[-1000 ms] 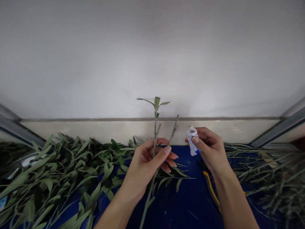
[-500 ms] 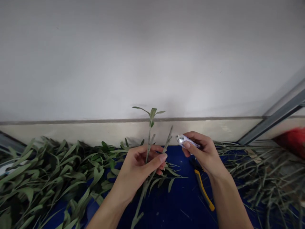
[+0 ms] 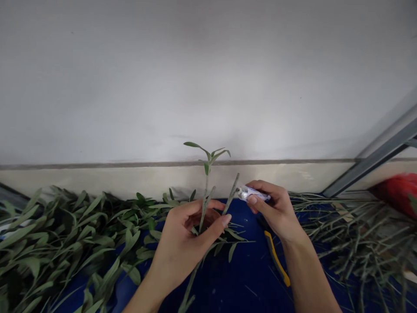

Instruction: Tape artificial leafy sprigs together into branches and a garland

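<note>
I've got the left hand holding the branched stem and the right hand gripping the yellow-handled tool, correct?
Not quite: the head view shows the right hand gripping a small tube, while the yellow-handled tool lies below it. The left hand does hold the branched stem.

The grey-green branched stem (image 3: pixel 204 211) slants up through the left hand (image 3: pixel 185 237), its lower end below the palm. Above the fingers it shows a slim shoot tipped with a few narrow green leaves, a short bare stub beside it, and a bare prong leaning toward the right hand (image 3: pixel 275 211). The small, crumpled white-and-purple tube (image 3: pixel 248 191) lies nearly level between the right thumb and fingers, silvery nozzle end at the prong; contact is unclear.
</note>
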{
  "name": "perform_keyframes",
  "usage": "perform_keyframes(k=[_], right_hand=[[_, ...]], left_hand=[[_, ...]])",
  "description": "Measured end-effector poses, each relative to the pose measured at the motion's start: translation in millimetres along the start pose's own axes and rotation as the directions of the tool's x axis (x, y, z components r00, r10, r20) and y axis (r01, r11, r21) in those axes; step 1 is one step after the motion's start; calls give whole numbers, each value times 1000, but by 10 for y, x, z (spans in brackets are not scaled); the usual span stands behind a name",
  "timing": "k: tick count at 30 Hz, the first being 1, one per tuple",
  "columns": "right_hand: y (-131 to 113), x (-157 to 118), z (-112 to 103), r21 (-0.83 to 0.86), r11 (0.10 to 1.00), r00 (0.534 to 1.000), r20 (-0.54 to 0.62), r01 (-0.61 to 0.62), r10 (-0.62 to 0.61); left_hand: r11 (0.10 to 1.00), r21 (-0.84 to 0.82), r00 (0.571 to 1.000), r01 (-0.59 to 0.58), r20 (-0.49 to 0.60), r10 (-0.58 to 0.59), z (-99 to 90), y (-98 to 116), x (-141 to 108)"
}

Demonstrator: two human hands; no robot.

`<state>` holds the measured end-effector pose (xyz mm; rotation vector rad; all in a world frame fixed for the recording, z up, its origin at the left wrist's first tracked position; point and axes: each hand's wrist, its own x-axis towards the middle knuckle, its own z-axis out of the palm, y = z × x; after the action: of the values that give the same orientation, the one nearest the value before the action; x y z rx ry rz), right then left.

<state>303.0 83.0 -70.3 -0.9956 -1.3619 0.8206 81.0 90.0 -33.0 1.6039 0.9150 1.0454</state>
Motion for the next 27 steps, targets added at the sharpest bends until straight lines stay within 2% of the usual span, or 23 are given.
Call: perform_keyframes(k=[13, 27], right_hand=[[-70, -5, 5, -78, 997, 999, -49, -7, 3], [-61, 9, -18, -83, 997, 1000, -30, -3, 1]], left_hand=[[999, 34, 1000, 1, 0, -1, 2, -13, -5], [999, 40, 1000, -11, 8, 11, -4, 0, 3]])
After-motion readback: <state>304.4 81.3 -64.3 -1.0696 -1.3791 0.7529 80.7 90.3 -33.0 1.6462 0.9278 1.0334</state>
